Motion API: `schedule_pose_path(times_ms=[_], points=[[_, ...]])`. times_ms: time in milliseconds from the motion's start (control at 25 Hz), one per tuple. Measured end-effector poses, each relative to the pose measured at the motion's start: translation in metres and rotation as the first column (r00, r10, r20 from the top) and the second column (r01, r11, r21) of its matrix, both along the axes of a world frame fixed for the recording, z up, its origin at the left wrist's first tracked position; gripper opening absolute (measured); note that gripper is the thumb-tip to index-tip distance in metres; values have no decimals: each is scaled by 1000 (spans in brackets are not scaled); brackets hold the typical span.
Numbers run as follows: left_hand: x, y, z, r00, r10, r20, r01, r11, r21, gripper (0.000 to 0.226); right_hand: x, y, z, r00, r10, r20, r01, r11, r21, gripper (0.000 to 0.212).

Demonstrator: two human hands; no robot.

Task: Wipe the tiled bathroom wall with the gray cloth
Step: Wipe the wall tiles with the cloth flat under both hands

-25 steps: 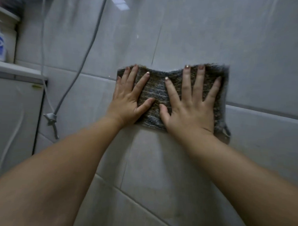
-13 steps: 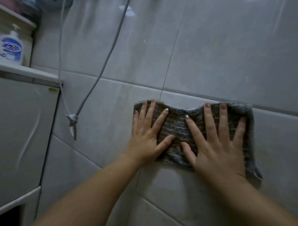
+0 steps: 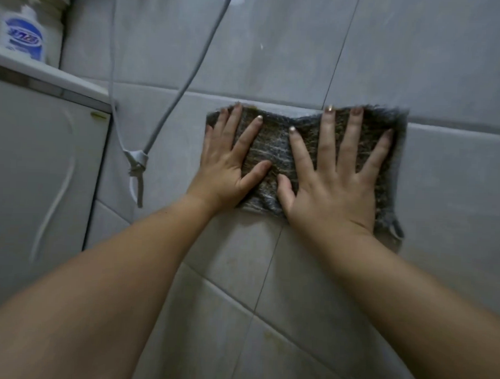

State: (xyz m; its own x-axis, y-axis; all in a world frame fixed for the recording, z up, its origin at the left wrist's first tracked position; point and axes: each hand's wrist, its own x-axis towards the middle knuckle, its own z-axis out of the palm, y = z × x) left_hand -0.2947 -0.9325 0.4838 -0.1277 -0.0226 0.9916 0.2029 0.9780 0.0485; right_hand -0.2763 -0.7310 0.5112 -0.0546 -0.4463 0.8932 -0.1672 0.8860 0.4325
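Note:
The gray cloth (image 3: 273,150) lies spread flat against the tiled wall (image 3: 278,47), just below a horizontal grout line. My left hand (image 3: 230,159) presses its left half with straight, spread fingers. My right hand (image 3: 335,176) presses the right half the same way, thumbs nearly meeting at the middle. A small loop of the cloth hangs free at its lower right corner. The cloth parts under both palms are hidden.
A gray cord (image 3: 172,100) with a knot (image 3: 135,161) hangs down the wall left of the cloth. A white cabinet (image 3: 37,180) stands at the left, with a blue-labelled pump bottle (image 3: 23,36) on its top. Yellowish stains mark the lower tiles (image 3: 271,336).
Both hands slid the cloth down the wall from a second ago to half a second ago; since then it sits a little higher in view and the camera has come closer.

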Motion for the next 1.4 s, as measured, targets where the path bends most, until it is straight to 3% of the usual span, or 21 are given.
schedule_pose_path(times_ms=[280,520,600,880,1120,1400], points=[[10,16,-98,993,-12,121,8,1000,29,69,9,21,-77,996,61,68,-74,976,203,63],[15,31,46,995,-27,93,28,1000,-5,78,12,36,35,1000,-8,2,8,1000,-5,68],[13,23,57,995,-16,102,17,1000,-10,77,12,24,45,997,-73,26,74,997,-33,69],[5,-17,-52,995,-7,98,4,1000,26,74,3,-8,-37,999,12,39,-18,991,136,70],[3,-30,-105,995,11,99,-9,1000,-26,72,4,-22,-109,997,-30,68,18,985,173,64],[18,23,-211,976,4,220,-16,999,52,76,16,28,-182,986,10,165,-62,949,309,59]])
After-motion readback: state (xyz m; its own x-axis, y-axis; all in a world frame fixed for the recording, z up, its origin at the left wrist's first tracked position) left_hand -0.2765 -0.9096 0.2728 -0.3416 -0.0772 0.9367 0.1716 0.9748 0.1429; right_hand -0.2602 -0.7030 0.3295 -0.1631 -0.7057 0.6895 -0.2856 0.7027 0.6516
